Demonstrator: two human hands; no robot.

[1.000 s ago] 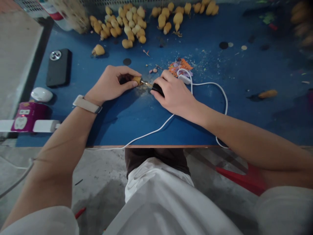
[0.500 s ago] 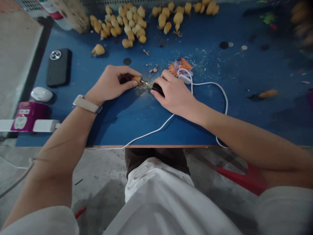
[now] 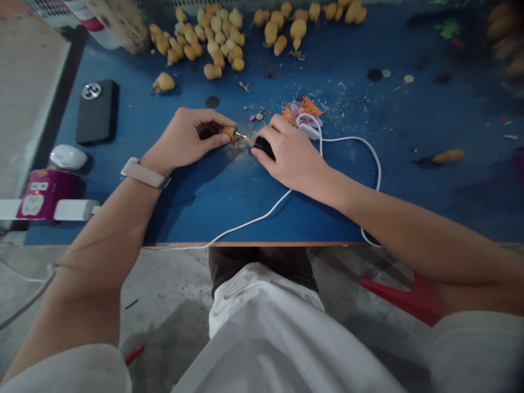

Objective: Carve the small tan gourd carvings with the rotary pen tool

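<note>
Between the thumb and fingers of my left hand (image 3: 190, 134) is a small yellow-brown gourd (image 3: 230, 131), mostly hidden by the grip. My right hand (image 3: 292, 153) is closed round a black rotary tool (image 3: 263, 146) with a thin metal bit. The bit points left and meets the open-looking end of the gourd; how deep it goes cannot be made out. Pale dust lies on the blue table (image 3: 229, 202) under the bit. A white cable (image 3: 266, 215) passes beneath my right hand; its joint with the tool is hidden.
Small gourds (image 3: 221, 38) are heaped at the back, with one loose gourd (image 3: 164, 82) nearer. Orange and purple scraps (image 3: 303, 111) lie behind my right hand. At the left are a black phone (image 3: 96, 114), a white case (image 3: 68, 157) and a purple plug adapter (image 3: 45, 194).
Both hands keep nearly the same place and hold. The bit stays at the gourd's end; the whole view has shifted very slightly.
</note>
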